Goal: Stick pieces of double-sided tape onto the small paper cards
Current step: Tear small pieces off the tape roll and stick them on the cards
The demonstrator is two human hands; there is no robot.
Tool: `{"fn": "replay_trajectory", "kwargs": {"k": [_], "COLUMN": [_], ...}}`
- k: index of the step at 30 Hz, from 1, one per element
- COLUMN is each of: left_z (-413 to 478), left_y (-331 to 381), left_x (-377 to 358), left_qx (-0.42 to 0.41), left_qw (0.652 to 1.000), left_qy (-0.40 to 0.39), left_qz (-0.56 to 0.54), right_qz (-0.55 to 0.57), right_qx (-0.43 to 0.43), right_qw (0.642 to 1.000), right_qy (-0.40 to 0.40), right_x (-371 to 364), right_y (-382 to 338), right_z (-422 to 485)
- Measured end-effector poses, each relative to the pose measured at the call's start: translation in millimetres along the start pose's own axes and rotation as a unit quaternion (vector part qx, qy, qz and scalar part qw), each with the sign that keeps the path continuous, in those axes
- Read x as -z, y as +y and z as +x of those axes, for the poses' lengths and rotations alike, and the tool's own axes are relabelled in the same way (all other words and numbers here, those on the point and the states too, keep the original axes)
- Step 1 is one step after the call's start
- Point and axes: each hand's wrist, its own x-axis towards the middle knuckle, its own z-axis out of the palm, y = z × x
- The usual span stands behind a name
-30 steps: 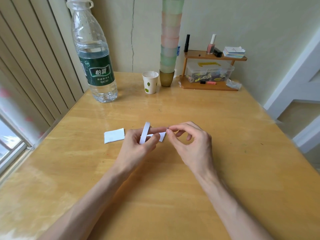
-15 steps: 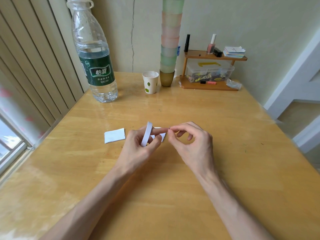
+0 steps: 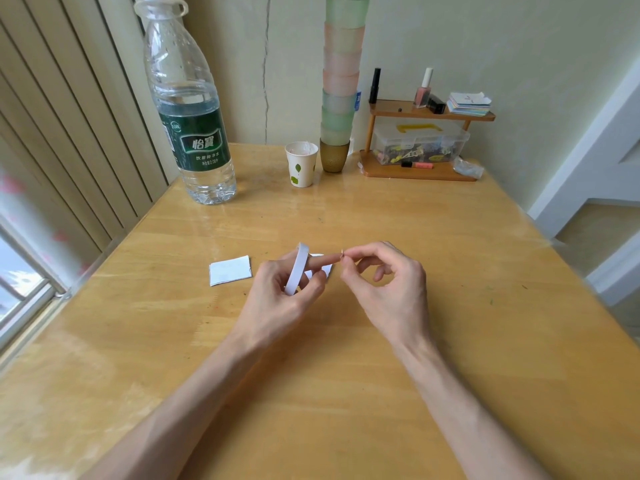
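Two hands meet over the middle of the surface [image 3: 450, 306]. The left hand [image 3: 277, 299] wears a white tape roll [image 3: 296, 269] as a ring on its outstretched index finger, the other fingers curled under it. Against the earlier frames that finger now points further right and the roll stands more upright. The right hand [image 3: 384, 289] has risen a little; its thumb and forefinger are closed in a pinch at the left fingertip, on what looks like a tiny bit of tape, too small to be sure. One card [image 3: 323, 269] lies under the left fingers, mostly hidden; a second card [image 3: 230, 270] rests flat just left of the left hand, unmoved.

Beyond the hands stand a water bottle [image 3: 194, 133], a paper cup [image 3: 301, 164], a tower of cups [image 3: 341, 81] and a wooden shelf [image 3: 429, 112] over a clear box [image 3: 419, 143]. A window [image 3: 20, 289] lies far left, and a cracked wall [image 3: 485, 46] behind.
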Motion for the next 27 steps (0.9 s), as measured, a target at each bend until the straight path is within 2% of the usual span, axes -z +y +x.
{"fn": "replay_trajectory", "kwargs": {"k": [7,27], "left_z": [1,-1], "left_y": [7,-5], "left_x": [0,-4], "left_qx": [-0.023,-0.082], "left_qw": [1.0,0.995], "left_qy": [-0.003,0.007], "left_qz": [0.015,0.061], "right_qz": [0.098,0.111], "right_qx": [-0.076,-0.074], "right_qw": [0.992,0.991], "right_qy": [0.002,-0.007], "right_x": [1,3], "right_y": [-2,-2], "right_z": [3,4]}}
